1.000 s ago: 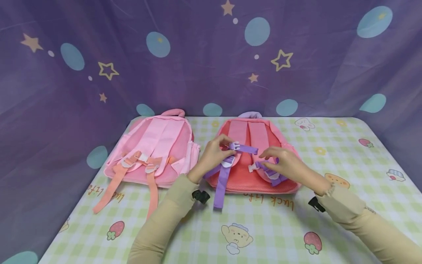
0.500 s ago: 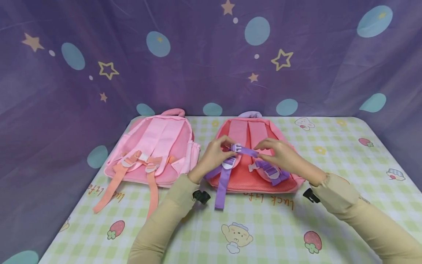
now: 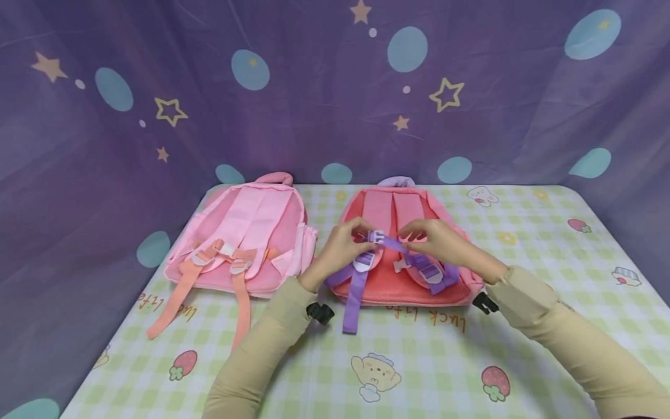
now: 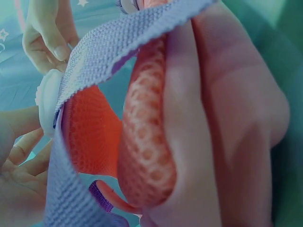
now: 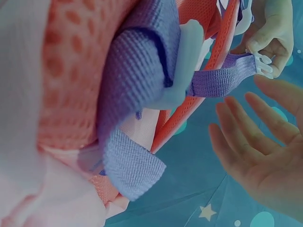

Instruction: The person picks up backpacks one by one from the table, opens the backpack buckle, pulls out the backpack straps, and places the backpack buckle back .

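My left hand (image 3: 342, 244) pinches the white-pronged strap buckle (image 3: 377, 237) over the coral backpack (image 3: 389, 276); the right wrist view shows this buckle with its purple strap (image 5: 218, 82). My right hand (image 3: 437, 240) is at the strap's free part, thumb near the purple webbing (image 3: 395, 244). In the right wrist view the right hand (image 5: 270, 146) has its fingers spread, nothing gripped in them. Below it lie a second white buckle (image 3: 402, 266) and a strap adjuster (image 3: 430, 273). In the left wrist view, another adjuster (image 4: 49, 104) partly covers the left hand (image 4: 21, 165).
A light pink backpack (image 3: 238, 233) with orange straps (image 3: 180, 299) lies to the left on the green checked tablecloth (image 3: 293, 372). A purple star-patterned curtain (image 3: 335, 116) hangs behind the table. Black clips (image 3: 319, 313) sit on both sleeves.
My right hand has moved left, from above the lower right strap to the purple webbing by the left hand. The webbing now bends downward. The left hand stays on its buckle.
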`<state>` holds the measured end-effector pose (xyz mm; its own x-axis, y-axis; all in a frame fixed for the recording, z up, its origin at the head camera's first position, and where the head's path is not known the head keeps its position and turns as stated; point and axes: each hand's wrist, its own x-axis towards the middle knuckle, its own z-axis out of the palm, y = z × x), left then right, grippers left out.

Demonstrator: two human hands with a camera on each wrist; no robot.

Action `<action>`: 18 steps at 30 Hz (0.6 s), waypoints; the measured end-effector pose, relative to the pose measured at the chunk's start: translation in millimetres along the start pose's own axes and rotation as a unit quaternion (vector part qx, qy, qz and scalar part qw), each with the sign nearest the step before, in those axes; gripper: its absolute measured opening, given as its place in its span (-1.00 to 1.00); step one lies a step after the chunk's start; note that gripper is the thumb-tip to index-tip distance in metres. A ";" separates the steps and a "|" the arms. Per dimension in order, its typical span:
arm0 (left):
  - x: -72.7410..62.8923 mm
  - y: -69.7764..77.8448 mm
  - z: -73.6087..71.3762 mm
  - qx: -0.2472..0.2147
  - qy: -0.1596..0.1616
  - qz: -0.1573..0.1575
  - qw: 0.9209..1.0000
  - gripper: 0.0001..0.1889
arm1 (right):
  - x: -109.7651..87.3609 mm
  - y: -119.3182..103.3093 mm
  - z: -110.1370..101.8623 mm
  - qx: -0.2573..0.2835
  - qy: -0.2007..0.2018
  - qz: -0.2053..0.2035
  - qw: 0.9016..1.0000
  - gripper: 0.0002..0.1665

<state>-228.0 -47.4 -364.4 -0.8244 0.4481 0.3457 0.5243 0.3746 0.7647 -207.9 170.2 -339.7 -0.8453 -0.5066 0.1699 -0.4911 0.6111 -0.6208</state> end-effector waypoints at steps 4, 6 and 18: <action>-1.0 0.2 1.0 0.008 -0.001 -0.005 1.000 -0.79 | 2.9 1.4 0.6 0.008 -0.019 0.008 1.000 -0.74; -1.4 0.1 1.4 0.005 -0.002 -0.008 1.000 -0.79 | 4.8 2.0 1.3 0.016 -0.030 0.012 0.999 -0.73; -3.7 0.9 2.8 -0.006 -0.019 -0.020 1.000 -0.78 | 10.3 4.6 8.6 0.035 -0.049 0.012 0.998 -0.70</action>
<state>-223.8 -46.4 -366.5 -0.8359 0.4639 0.2932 0.4880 0.3839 0.7839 -217.0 162.6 -347.4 -0.8295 -0.5526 0.0807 -0.4527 0.5808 -0.6766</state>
